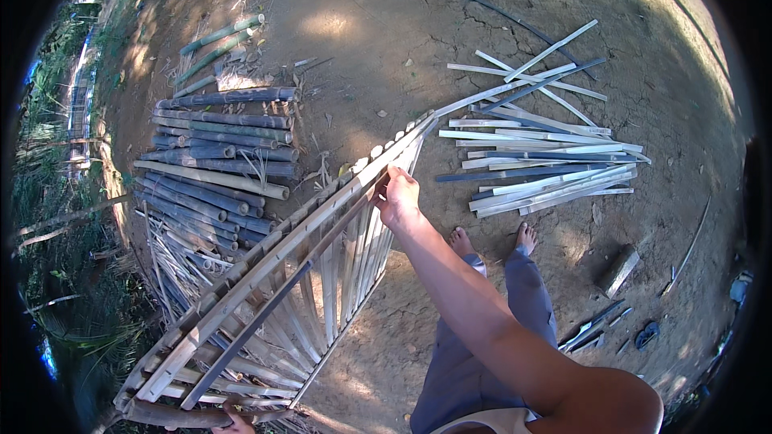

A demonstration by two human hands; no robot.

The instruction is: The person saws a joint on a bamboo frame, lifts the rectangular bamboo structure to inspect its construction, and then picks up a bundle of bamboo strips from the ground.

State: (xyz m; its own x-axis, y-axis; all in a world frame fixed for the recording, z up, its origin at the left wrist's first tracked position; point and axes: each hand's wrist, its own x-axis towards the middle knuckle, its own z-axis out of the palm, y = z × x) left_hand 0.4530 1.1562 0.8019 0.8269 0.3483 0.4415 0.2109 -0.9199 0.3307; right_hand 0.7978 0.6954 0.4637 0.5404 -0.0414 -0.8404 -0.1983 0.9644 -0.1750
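Because both hands are on the slatted bamboo frame (328, 289), which slants from the centre down to 7 o'clock, the step in hand looks like steadying it while a dark lengthwise strip (249, 333) is set along its slats. The next move probably calls for lining that strip up with the long rails, both ends kept supported so nothing twists.

The right hand (398, 197) sits near the centre, its arm reaching in from 5 o'clock with the elbow nearly straight; the wrist bends a little, thumb above and fingers curled beneath, so its grip appears closed on the frame's long edge. At 7 o'clock the left hand (233, 422) meets the frame's near end, but the picture's border cuts it off and I cannot tell its grip. Loose cut strips (555, 153) lie towards 3 o'clock.
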